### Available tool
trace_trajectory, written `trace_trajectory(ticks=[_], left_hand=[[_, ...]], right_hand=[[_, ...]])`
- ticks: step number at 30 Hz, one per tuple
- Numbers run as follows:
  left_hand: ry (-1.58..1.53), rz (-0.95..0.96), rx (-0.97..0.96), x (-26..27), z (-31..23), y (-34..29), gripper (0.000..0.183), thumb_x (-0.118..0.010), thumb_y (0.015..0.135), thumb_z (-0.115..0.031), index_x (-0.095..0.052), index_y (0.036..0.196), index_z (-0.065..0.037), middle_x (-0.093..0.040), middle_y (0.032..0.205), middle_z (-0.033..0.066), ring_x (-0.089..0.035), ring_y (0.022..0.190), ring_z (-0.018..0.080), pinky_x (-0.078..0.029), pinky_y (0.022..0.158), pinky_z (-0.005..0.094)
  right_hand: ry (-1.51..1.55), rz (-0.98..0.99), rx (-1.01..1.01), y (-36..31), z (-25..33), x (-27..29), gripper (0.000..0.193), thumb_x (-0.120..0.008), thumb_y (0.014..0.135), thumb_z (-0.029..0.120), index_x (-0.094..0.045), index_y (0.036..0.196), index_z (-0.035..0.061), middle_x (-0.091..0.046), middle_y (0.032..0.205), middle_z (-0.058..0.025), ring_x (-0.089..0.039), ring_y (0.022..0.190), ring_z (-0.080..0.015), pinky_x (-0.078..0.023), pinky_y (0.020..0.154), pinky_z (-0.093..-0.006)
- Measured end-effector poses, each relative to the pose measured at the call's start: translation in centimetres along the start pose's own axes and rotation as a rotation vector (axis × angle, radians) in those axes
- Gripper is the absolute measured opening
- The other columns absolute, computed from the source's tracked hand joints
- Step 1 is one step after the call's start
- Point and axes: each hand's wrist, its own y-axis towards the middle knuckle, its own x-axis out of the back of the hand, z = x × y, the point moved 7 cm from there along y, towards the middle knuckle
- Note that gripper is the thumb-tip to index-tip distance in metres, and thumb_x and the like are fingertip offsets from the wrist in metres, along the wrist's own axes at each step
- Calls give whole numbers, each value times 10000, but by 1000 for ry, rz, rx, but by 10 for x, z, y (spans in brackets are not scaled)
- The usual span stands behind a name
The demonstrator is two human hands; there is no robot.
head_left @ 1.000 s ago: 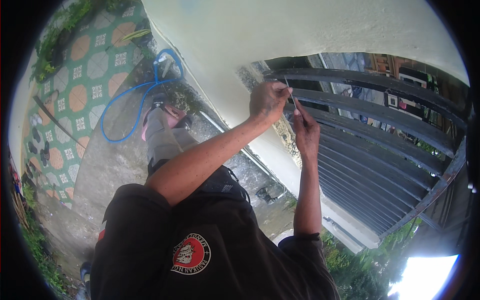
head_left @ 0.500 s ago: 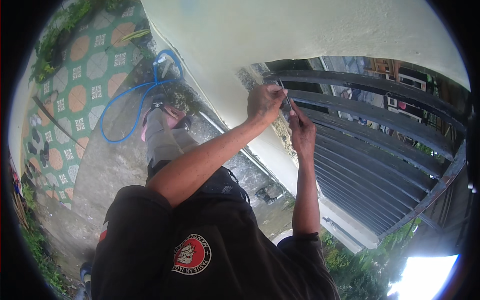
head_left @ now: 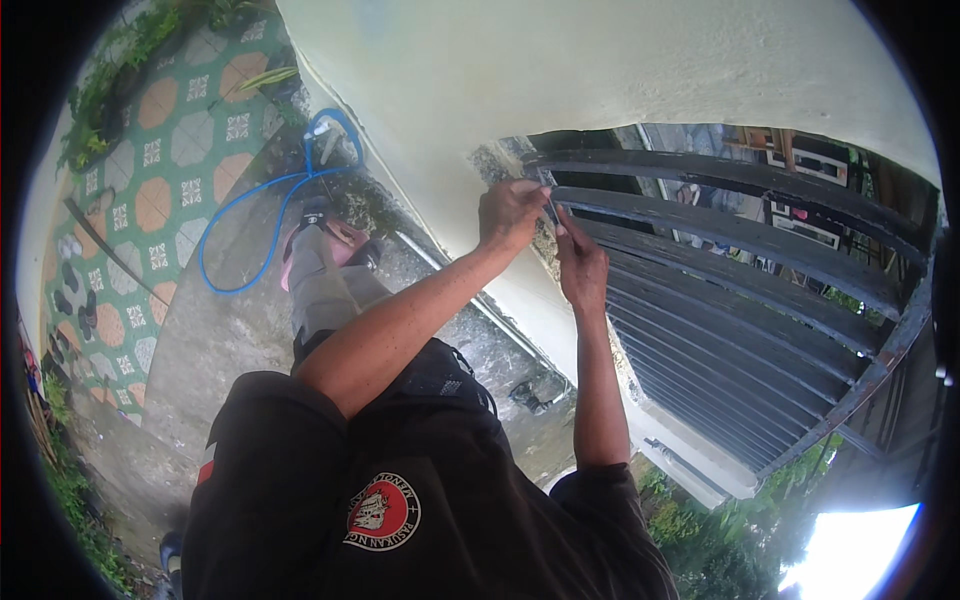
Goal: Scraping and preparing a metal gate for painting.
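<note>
Close together at the wall-side end of a dark slatted grille [head_left: 720, 215], both my hands are raised in front of me. My left hand [head_left: 511, 217] is closed, thumb and fingers pinched at the upper end of a thin dark rod [head_left: 553, 211]. Just right of it and slightly lower, my right hand [head_left: 582, 268] is closed around the rod's lower part, its index finger stretched along it. The rod's exact kind is too small to tell. Behind the hands runs the rough, stained edge of a pale wall [head_left: 420, 90].
A blue hose [head_left: 205, 245] loops on the concrete floor [head_left: 215, 335] at left, by a tap. Patterned tiles [head_left: 155, 200] lie farther left, with several shoes on them. A pale pipe [head_left: 510, 335] runs along the wall's foot. Plants [head_left: 715, 535] grow at the lower right.
Both hands have shifted a little left and slightly down, together with the rod. The rod now shows less above the fingers.
</note>
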Motion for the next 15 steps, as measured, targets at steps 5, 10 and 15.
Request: trace_trajectory(ticks=[5, 10, 15], left_hand=[[-24, -16, 115, 6, 14, 4, 302, -737, 948, -267, -729, 1046, 19, -745, 894, 82, -719, 774, 158, -612, 614, 306], [12, 26, 7, -6, 7, -2, 301, -743, 941, -267, -728, 1057, 11, -744, 893, 87, -729, 806, 181, -621, 639, 331], [18, -33, 91, 17, 23, 16, 301, -747, 940, -279, -733, 1057, -1, -748, 920, 87, -730, 799, 183, -615, 622, 330]], right_hand=[[12, -11, 46, 2, -2, -6, 346, -615, 1018, 294, -678, 1354, 246, -762, 997, -180, -733, 859, -226, -531, 862, -347], [11, -15, 30, 3, -11, -8, 348, -614, 1018, 303, -677, 1354, 239, -744, 916, -202, -733, 850, -247, -532, 838, -377], [-1, 22, 55, 10, -1, -28, 354, -614, 1018, 300, -677, 1356, 219, -752, 1004, -212, -741, 918, -241, -532, 882, -373]])
